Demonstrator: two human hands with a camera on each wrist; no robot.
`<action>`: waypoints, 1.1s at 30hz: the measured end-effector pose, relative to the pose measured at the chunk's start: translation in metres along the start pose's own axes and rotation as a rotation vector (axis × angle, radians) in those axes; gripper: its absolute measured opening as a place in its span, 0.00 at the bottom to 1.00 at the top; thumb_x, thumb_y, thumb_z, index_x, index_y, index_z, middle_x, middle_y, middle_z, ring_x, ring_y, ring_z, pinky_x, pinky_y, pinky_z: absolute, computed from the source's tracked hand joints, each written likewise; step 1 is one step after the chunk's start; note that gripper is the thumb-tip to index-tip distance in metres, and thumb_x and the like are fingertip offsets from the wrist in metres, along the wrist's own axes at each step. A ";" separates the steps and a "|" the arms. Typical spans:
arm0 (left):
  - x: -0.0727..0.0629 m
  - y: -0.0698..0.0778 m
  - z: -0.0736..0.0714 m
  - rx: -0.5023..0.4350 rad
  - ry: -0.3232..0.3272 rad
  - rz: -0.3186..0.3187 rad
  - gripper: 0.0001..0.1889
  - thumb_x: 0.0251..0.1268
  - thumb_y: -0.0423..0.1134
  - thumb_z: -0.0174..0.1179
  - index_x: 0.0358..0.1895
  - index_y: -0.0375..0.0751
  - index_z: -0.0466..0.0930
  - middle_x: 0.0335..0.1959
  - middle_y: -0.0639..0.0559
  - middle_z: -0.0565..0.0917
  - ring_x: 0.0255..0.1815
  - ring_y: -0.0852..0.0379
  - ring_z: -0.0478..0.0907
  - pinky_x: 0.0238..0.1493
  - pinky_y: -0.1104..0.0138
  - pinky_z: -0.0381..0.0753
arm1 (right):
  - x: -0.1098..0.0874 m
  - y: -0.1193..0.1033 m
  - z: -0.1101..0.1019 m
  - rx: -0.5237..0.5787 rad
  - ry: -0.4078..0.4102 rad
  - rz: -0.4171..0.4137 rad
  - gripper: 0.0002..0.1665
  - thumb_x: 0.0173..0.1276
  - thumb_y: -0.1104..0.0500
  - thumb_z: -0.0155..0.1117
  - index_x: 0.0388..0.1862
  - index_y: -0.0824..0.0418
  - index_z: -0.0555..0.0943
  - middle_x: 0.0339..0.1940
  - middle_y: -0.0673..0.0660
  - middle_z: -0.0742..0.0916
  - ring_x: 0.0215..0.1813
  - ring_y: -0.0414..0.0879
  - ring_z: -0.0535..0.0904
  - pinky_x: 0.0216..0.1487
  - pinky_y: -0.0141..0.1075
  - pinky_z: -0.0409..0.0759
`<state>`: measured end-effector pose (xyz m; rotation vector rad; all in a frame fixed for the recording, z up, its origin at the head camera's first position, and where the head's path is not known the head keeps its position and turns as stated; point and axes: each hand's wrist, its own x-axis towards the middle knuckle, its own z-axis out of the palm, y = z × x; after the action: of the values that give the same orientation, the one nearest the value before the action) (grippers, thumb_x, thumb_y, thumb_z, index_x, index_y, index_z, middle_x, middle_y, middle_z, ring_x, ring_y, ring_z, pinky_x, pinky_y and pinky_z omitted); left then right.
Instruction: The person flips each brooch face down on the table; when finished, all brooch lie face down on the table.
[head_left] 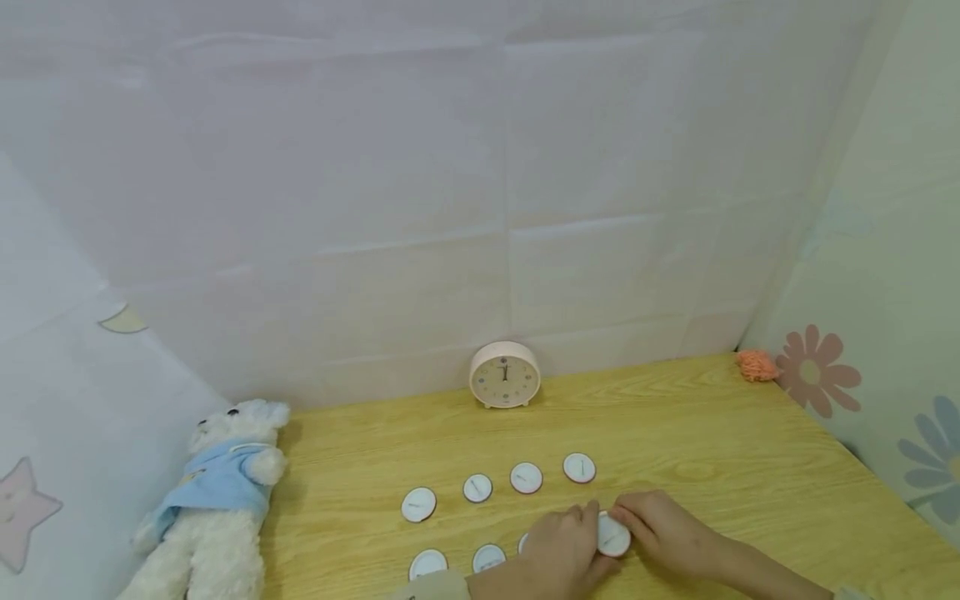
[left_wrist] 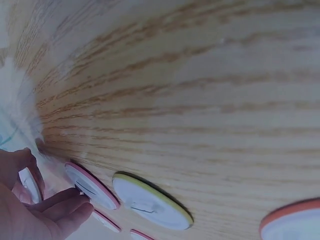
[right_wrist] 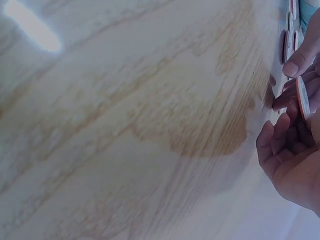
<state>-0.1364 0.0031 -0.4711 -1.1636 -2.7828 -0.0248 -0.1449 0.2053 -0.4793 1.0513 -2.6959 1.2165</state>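
Note:
A round pin badge (head_left: 613,540), its white pin side up, is held between both hands above the wood-grain table. My left hand (head_left: 558,546) grips it from the left. From the other side my right hand (head_left: 671,537) pinches its edge with the thumb and fingers. Seen edge-on in the right wrist view, the held badge (right_wrist: 302,97) has an orange-red rim. Beside the left fingers in the left wrist view lie a red-rimmed badge (left_wrist: 91,186) and a yellow-green-rimmed badge (left_wrist: 152,201). The left hand partly hides a badge (head_left: 522,543) in the near row.
Several badges lie pin side up in two rows, including one at the far row's left (head_left: 418,504) and another at its right (head_left: 580,467). A round clock (head_left: 505,376) stands at the back wall. A teddy bear (head_left: 225,492) sits left; an orange bundle (head_left: 757,365) lies back right.

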 end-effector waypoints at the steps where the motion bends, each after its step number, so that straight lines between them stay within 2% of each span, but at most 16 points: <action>1: 0.000 -0.001 0.000 0.005 0.011 0.013 0.33 0.63 0.64 0.58 0.55 0.37 0.75 0.36 0.52 0.83 0.34 0.64 0.81 0.30 0.74 0.79 | 0.000 0.000 0.000 0.020 -0.003 0.006 0.13 0.77 0.64 0.50 0.35 0.54 0.81 0.30 0.40 0.83 0.32 0.30 0.77 0.29 0.28 0.79; 5: 0.000 -0.002 0.000 0.006 0.015 0.053 0.26 0.64 0.61 0.60 0.47 0.40 0.77 0.33 0.55 0.83 0.34 0.66 0.79 0.28 0.76 0.78 | -0.002 0.000 -0.002 0.078 -0.015 0.048 0.08 0.76 0.60 0.53 0.46 0.58 0.80 0.35 0.44 0.86 0.33 0.32 0.79 0.29 0.29 0.80; 7: 0.001 -0.002 -0.001 -0.010 -0.010 0.046 0.24 0.64 0.60 0.60 0.46 0.41 0.78 0.34 0.56 0.83 0.36 0.66 0.79 0.29 0.76 0.78 | -0.003 -0.001 -0.003 0.087 -0.031 0.043 0.09 0.75 0.58 0.56 0.49 0.59 0.79 0.33 0.42 0.85 0.30 0.30 0.77 0.26 0.29 0.79; 10: 0.001 -0.002 -0.003 -0.047 -0.054 0.029 0.24 0.62 0.59 0.63 0.46 0.41 0.78 0.34 0.57 0.81 0.36 0.67 0.77 0.31 0.76 0.78 | -0.005 0.000 -0.005 0.085 -0.071 -0.002 0.16 0.69 0.54 0.63 0.52 0.61 0.79 0.28 0.39 0.82 0.25 0.28 0.72 0.22 0.27 0.76; 13: 0.001 -0.003 -0.004 -0.073 -0.068 0.031 0.23 0.62 0.58 0.64 0.46 0.41 0.79 0.35 0.57 0.82 0.38 0.67 0.77 0.34 0.76 0.78 | -0.006 -0.001 -0.007 0.076 -0.105 -0.042 0.24 0.63 0.51 0.69 0.54 0.63 0.79 0.27 0.38 0.80 0.24 0.27 0.70 0.19 0.26 0.74; 15: 0.001 -0.005 -0.005 -0.079 -0.071 0.035 0.23 0.61 0.58 0.64 0.47 0.42 0.80 0.37 0.58 0.82 0.39 0.67 0.77 0.35 0.76 0.78 | -0.005 -0.001 -0.008 0.065 -0.121 -0.058 0.26 0.62 0.50 0.70 0.54 0.63 0.79 0.28 0.37 0.80 0.24 0.27 0.70 0.19 0.25 0.74; 17: 0.000 -0.006 -0.004 -0.075 -0.056 0.042 0.23 0.61 0.58 0.64 0.47 0.42 0.80 0.37 0.58 0.82 0.39 0.67 0.77 0.36 0.76 0.78 | -0.003 -0.001 -0.008 0.025 -0.122 -0.081 0.25 0.62 0.50 0.69 0.54 0.63 0.79 0.28 0.37 0.80 0.25 0.27 0.71 0.20 0.25 0.74; 21: -0.001 -0.009 -0.002 -0.054 -0.046 0.053 0.25 0.62 0.61 0.62 0.49 0.44 0.80 0.43 0.58 0.83 0.45 0.64 0.77 0.40 0.75 0.79 | -0.003 0.003 -0.003 -0.184 -0.095 -0.160 0.19 0.68 0.51 0.65 0.51 0.62 0.79 0.33 0.37 0.80 0.31 0.27 0.73 0.27 0.25 0.75; 23: -0.001 -0.011 -0.001 -0.043 -0.053 0.057 0.26 0.62 0.63 0.60 0.50 0.45 0.81 0.46 0.58 0.82 0.48 0.63 0.77 0.43 0.74 0.79 | -0.004 0.004 0.000 -0.254 -0.094 -0.188 0.18 0.70 0.50 0.63 0.51 0.60 0.79 0.36 0.39 0.81 0.35 0.28 0.73 0.31 0.25 0.76; 26: -0.001 -0.011 0.000 -0.035 -0.078 0.046 0.29 0.60 0.67 0.58 0.50 0.47 0.82 0.48 0.59 0.80 0.50 0.63 0.75 0.43 0.74 0.78 | -0.006 0.004 0.002 -0.259 -0.110 -0.184 0.21 0.68 0.46 0.63 0.53 0.57 0.79 0.42 0.40 0.81 0.39 0.29 0.74 0.34 0.27 0.77; 29: -0.001 -0.011 0.000 -0.018 -0.080 0.040 0.29 0.60 0.67 0.58 0.50 0.47 0.82 0.49 0.59 0.80 0.51 0.63 0.75 0.44 0.74 0.78 | -0.008 0.003 0.002 -0.267 -0.095 -0.168 0.25 0.65 0.41 0.64 0.53 0.54 0.79 0.44 0.40 0.80 0.39 0.29 0.73 0.34 0.27 0.77; 33: -0.004 -0.013 0.000 -0.023 -0.078 0.079 0.28 0.64 0.65 0.56 0.54 0.45 0.80 0.53 0.57 0.80 0.56 0.62 0.75 0.50 0.73 0.78 | -0.009 0.005 0.003 -0.322 -0.050 -0.169 0.23 0.63 0.39 0.66 0.50 0.51 0.79 0.43 0.39 0.78 0.38 0.29 0.72 0.33 0.26 0.76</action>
<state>-0.1430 -0.0084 -0.4716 -1.3061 -2.8073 -0.0044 -0.1403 0.2111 -0.4872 1.2390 -2.6486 0.7093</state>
